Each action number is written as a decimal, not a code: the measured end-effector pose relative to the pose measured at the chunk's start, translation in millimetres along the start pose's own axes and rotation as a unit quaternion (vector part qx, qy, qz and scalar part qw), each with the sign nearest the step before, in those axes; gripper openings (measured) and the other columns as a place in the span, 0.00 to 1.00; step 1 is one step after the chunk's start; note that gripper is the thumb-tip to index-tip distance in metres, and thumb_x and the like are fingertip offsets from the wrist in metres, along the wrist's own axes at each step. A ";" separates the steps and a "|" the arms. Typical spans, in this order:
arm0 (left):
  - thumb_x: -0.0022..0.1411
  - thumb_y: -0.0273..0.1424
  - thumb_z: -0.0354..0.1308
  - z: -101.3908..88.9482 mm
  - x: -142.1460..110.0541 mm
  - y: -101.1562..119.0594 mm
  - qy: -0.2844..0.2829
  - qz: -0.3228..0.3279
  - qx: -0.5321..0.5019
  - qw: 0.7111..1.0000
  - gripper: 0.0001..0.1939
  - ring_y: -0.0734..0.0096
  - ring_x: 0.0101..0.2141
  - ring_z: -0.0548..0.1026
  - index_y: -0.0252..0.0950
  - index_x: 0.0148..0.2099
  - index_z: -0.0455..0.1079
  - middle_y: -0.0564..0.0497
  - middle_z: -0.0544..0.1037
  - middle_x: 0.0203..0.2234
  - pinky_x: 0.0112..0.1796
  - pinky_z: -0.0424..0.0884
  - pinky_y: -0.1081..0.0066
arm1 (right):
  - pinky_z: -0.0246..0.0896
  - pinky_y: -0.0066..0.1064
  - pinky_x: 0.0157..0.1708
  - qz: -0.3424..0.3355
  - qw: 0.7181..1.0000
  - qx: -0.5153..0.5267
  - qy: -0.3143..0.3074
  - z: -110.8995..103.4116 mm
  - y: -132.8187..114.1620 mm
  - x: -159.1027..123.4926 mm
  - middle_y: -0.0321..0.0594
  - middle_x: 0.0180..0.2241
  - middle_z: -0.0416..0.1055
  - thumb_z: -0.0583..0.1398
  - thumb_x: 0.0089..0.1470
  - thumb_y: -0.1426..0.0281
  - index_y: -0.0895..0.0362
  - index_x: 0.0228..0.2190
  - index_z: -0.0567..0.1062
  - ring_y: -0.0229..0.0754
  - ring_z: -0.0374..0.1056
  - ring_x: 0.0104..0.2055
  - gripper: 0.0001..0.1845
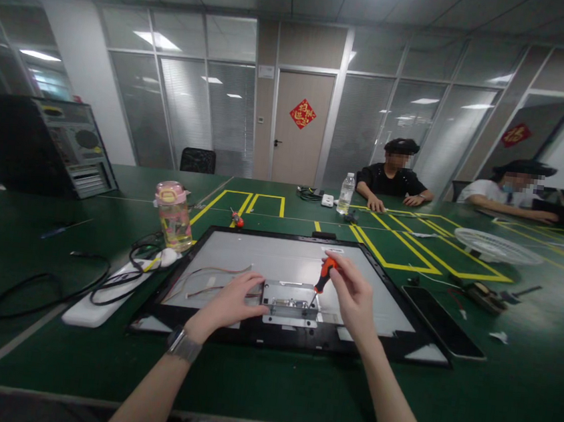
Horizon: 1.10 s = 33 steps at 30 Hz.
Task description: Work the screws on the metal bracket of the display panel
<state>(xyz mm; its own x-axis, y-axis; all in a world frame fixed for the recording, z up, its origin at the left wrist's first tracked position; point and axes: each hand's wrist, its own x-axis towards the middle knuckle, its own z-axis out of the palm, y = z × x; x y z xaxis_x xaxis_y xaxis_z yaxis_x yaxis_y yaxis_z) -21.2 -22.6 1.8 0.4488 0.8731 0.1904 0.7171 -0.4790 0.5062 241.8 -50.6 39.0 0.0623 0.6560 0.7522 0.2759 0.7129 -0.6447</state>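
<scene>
A flat display panel with a black frame lies on the green table before me. On its near middle sits a small metal bracket box with a row of connectors along its front. My right hand grips a red and black screwdriver, tilted, its shaft reaching down to the right side of the box. Whether the tip sits in a screw I cannot tell. My left hand rests with thumb and fingers apart against the box's left end. Thin wires run across the panel to the left.
Left of the panel are a white power strip, black cables, a pink bottle and a computer case. A phone lies to the right. Farther back are a water bottle, a white round grille and two seated people.
</scene>
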 end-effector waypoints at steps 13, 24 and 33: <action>0.57 0.44 0.62 1.3 -0.5 -4.6 -0.005 -0.002 -0.004 1.000 0.32 0.52 0.61 0.61 0.38 0.60 0.64 0.43 0.64 0.61 0.60 0.57 0.57 | 0.63 0.41 0.48 0.015 1.000 0.024 0.001 1.5 0.1 -1.7 0.43 0.46 0.74 0.54 0.62 0.69 0.50 0.48 0.75 0.46 0.72 0.45 0.15; 0.57 0.43 0.62 -1.1 -0.7 1.4 -0.005 -0.012 0.003 1.000 0.32 0.51 0.60 0.62 0.36 0.60 0.64 0.41 0.64 0.61 0.60 0.58 0.58 | 0.66 0.42 0.46 0.036 0.997 0.055 -0.025 1.7 0.9 -2.3 0.42 0.43 0.74 0.54 0.62 0.68 0.48 0.51 0.72 0.46 0.73 0.43 0.16; 0.57 0.43 0.62 -2.1 -0.9 3.0 -0.006 -0.013 0.002 1.000 0.32 0.52 0.60 0.62 0.36 0.60 0.64 0.41 0.64 0.60 0.60 0.58 0.58 | 0.65 0.41 0.46 0.028 0.998 0.051 -0.012 1.4 0.0 -1.0 0.42 0.43 0.74 0.58 0.59 0.67 0.48 0.45 0.76 0.46 0.71 0.44 0.12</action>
<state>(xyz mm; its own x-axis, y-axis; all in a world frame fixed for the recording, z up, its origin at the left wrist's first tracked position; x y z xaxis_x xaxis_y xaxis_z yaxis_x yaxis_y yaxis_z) -20.6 -24.6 5.0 0.4366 0.8839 0.1673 0.7307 -0.4570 0.5072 240.3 -50.9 38.1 0.0506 0.7001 0.7123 0.1730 0.6963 -0.6966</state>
